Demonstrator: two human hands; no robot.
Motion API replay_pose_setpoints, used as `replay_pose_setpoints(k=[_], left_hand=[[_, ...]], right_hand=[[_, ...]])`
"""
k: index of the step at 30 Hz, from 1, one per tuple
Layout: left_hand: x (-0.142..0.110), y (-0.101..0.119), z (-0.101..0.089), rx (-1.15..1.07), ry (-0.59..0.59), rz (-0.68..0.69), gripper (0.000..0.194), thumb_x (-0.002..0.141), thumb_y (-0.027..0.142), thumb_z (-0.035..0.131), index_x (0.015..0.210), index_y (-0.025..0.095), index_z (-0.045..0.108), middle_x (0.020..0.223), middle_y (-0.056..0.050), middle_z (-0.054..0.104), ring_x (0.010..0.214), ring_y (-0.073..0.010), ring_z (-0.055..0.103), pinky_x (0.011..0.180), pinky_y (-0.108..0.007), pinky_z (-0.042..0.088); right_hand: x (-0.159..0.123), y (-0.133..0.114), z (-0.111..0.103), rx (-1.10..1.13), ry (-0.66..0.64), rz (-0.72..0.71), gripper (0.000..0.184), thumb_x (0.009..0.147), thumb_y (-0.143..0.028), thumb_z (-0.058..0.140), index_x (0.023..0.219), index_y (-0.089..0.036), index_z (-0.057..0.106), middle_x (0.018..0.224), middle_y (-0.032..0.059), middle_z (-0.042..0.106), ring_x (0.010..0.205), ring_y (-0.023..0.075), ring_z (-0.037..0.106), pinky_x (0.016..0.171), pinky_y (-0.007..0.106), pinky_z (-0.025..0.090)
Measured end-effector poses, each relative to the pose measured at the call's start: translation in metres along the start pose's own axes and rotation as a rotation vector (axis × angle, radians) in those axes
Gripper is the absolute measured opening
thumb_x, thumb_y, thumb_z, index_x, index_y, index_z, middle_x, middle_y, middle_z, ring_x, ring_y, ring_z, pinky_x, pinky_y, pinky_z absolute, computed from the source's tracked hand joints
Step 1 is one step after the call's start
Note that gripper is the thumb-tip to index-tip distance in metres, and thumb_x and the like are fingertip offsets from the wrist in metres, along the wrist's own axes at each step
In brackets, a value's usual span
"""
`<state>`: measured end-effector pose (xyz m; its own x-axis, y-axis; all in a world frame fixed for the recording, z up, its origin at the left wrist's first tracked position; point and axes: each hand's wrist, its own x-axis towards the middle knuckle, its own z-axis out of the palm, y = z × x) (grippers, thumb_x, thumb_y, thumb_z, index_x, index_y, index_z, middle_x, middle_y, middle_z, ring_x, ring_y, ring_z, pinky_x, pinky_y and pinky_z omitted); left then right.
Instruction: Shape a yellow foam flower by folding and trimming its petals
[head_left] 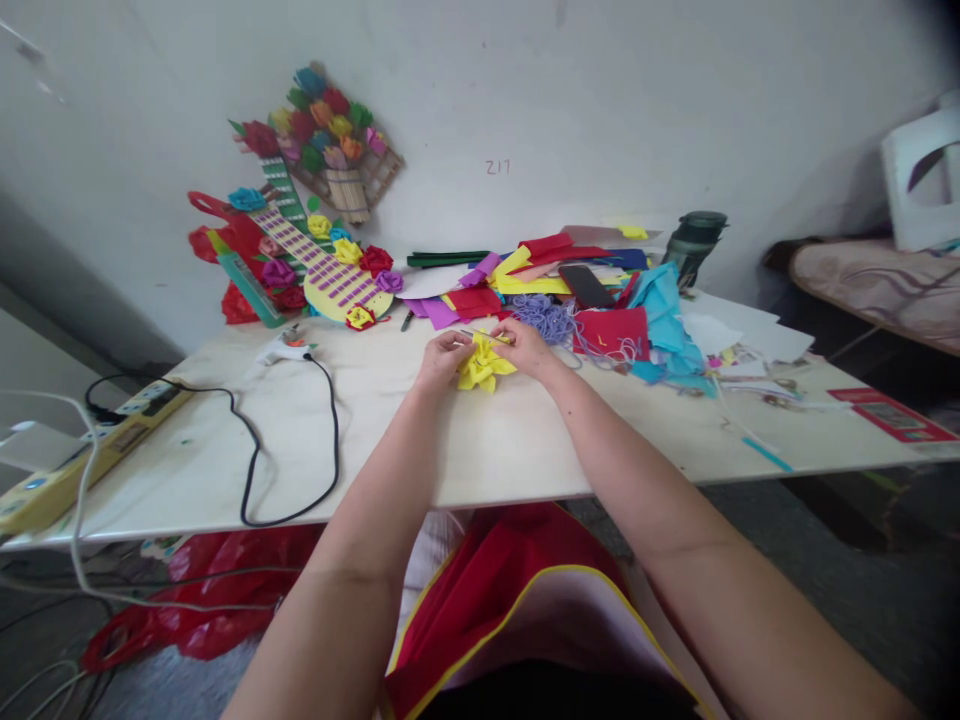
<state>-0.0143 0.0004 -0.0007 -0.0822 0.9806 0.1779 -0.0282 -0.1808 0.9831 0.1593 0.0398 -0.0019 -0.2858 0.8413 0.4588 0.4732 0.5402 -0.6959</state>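
Observation:
A yellow paper flower (484,368) with several pointed petals is held just above the table (390,430), between my two hands. My left hand (446,358) has its fingers closed on the flower's left side. On the upper right side, my right hand (521,348) pinches the flower too. Something thin and dark lies across the flower's top near the left fingertips, too small to make out. A tangle of purple yarn (541,318) lies just behind my right hand.
A glue gun (289,345) with a black cord rests at left, near a yellow power strip (112,450). Coloured paper, a phone (586,286) and a dark bottle (696,245) stand along the back. Paper-flower decorations (337,270) lean on the wall. Scraps lie at right.

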Motion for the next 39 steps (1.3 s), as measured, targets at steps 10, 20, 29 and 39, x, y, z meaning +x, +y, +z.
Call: replay_pose_setpoints(k=[10, 20, 29, 39], left_hand=[[-0.0027, 0.0043, 0.0002, -0.101, -0.036, -0.078, 0.031, 0.049, 0.031, 0.077, 0.07, 0.018, 0.058, 0.055, 0.003, 0.06, 0.047, -0.0113, 0.054, 0.047, -0.022, 0.041], [-0.0007, 0.0022, -0.0016, -0.098, -0.133, -0.198, 0.023, 0.055, 0.026, 0.072, 0.074, 0.014, 0.064, 0.063, -0.003, 0.065, 0.054, -0.0142, 0.059, 0.052, -0.024, 0.045], [-0.0024, 0.0052, -0.003, -0.122, -0.183, -0.193, 0.024, 0.052, 0.022, 0.073, 0.073, 0.014, 0.063, 0.062, -0.003, 0.065, 0.052, -0.0128, 0.058, 0.051, -0.023, 0.043], [-0.0042, 0.0036, 0.0024, -0.094, -0.042, -0.118, 0.023, 0.051, 0.025, 0.074, 0.066, 0.016, 0.059, 0.054, 0.0, 0.061, 0.049, -0.0132, 0.056, 0.05, -0.024, 0.044]], right_hand=[[0.001, 0.0019, -0.0009, 0.006, -0.095, -0.083, 0.034, 0.074, -0.013, 0.056, 0.105, -0.02, 0.07, 0.099, 0.0039, 0.073, 0.088, 0.0183, 0.066, 0.08, 0.031, 0.051], [-0.0024, -0.0044, -0.0034, -0.02, -0.144, -0.079, 0.029, 0.078, -0.018, 0.057, 0.101, -0.019, 0.074, 0.095, 0.003, 0.075, 0.088, 0.0187, 0.067, 0.08, 0.03, 0.052], [-0.003, -0.0036, -0.0023, -0.06, -0.153, -0.095, 0.025, 0.077, -0.021, 0.058, 0.096, -0.018, 0.074, 0.086, 0.0028, 0.073, 0.082, 0.0178, 0.064, 0.072, 0.027, 0.049], [-0.0027, -0.0018, -0.0014, -0.132, -0.192, -0.032, 0.02, 0.075, -0.019, 0.058, 0.088, -0.018, 0.073, 0.08, 0.0017, 0.072, 0.075, 0.0156, 0.061, 0.068, 0.024, 0.044]])
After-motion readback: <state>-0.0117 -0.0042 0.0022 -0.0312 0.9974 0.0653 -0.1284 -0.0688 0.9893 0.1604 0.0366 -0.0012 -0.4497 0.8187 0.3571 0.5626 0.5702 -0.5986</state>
